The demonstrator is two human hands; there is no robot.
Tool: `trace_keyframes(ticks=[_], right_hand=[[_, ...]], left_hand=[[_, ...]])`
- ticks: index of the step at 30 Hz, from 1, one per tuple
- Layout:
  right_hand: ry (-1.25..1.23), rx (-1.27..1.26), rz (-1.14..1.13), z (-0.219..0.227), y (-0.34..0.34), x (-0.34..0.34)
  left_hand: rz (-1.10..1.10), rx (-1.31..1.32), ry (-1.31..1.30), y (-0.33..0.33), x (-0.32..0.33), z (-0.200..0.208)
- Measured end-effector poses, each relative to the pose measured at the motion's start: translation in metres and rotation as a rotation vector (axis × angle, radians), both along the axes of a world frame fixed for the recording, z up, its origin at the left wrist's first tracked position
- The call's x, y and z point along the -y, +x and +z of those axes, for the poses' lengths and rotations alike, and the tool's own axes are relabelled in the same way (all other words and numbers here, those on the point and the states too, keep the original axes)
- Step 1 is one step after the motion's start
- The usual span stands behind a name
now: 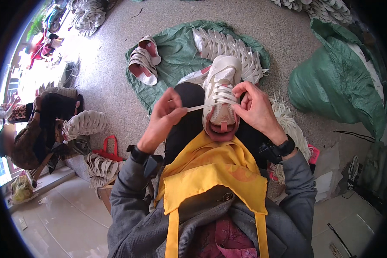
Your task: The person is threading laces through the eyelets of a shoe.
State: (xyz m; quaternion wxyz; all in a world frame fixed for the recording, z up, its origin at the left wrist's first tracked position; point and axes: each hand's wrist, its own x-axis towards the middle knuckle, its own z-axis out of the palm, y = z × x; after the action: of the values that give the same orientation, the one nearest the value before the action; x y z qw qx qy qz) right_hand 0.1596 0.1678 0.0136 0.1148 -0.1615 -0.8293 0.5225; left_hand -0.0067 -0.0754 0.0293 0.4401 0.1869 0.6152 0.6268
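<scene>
A white and beige sneaker (222,79) with a pink lining rests between my knees, its toe pointing away from me. White lacing crosses its tongue. My left hand (167,111) is left of the shoe, its fingers pinched on a flat white shoelace (201,106) that stretches taut across to the upper eyelets. My right hand (254,105) is at the shoe's right edge, thumb and forefinger closed at the lacing by the eyelets. Its other fingers curl in, and the exact spot it grips is partly hidden.
Ahead, a green sheet (176,56) bears a row of white shoe uppers (228,47) and a few more shoes (145,60). A bulging green sack (331,81) stands at right, near a bundle of white laces (288,120). Another person (34,129) sits at left beside stacked uppers (85,124).
</scene>
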Motion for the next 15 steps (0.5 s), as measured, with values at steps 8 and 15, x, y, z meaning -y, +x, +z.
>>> trace_keyframes(ticks=[8,15], right_hand=[[0.107,0.087,-0.039,0.0,0.009,-0.001],[-0.029,0.158,0.01,0.014,0.022,0.002]], left_hand=[[-0.029,-0.277,-0.043,0.004,-0.001,-0.007],[-0.174,-0.494,-0.169,0.006,-0.005,-0.013]])
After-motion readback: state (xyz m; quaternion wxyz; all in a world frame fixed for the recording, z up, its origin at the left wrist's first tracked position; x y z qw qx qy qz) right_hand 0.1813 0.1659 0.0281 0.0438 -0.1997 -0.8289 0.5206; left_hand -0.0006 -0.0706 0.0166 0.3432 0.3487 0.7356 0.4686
